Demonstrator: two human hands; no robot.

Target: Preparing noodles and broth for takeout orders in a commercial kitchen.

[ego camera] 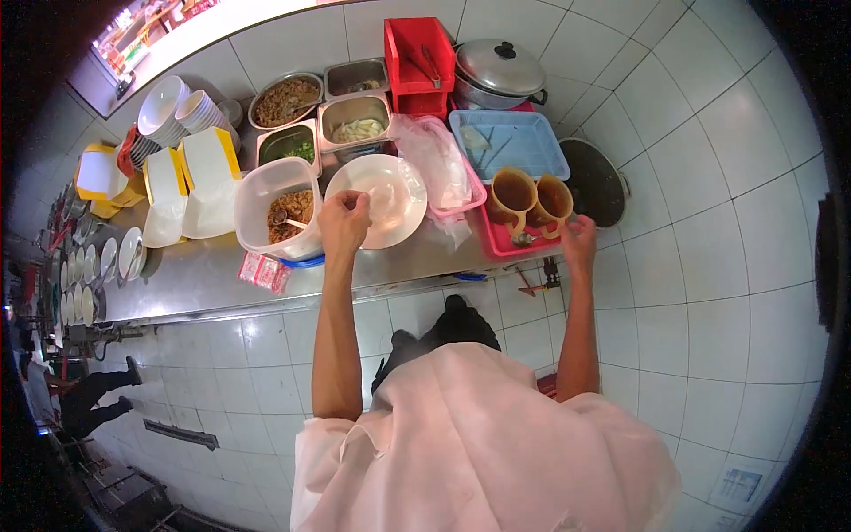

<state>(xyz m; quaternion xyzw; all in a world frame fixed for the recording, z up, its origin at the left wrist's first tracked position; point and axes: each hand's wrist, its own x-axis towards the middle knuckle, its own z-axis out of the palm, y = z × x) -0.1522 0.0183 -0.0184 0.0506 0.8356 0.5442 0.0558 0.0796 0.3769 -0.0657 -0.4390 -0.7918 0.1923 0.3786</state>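
My left hand [346,219] is over the left rim of a white plate [405,223], fingers curled inward; whether they pinch anything is hidden. Something clear, like a thin plastic bag, lies in the plate. Left of that hand stands a translucent plastic tub [249,216] of brown minced food [292,206] with a spoon in it. My right hand [580,243] is beside the handle of the right of two tan mugs [553,199], fingers bent; I cannot tell if it touches the handle. Both mugs hold dark liquid and stand in a red tray [495,246] with a metal spoon.
Behind are steel pans [356,120], a pink basket [475,193] with plastic bags, a blue basket [518,139] and a lidded pot [498,73]. Lined takeaway boxes [209,186] stand left. A deep pot [595,183] is at right. Another person [86,402] stands far left.
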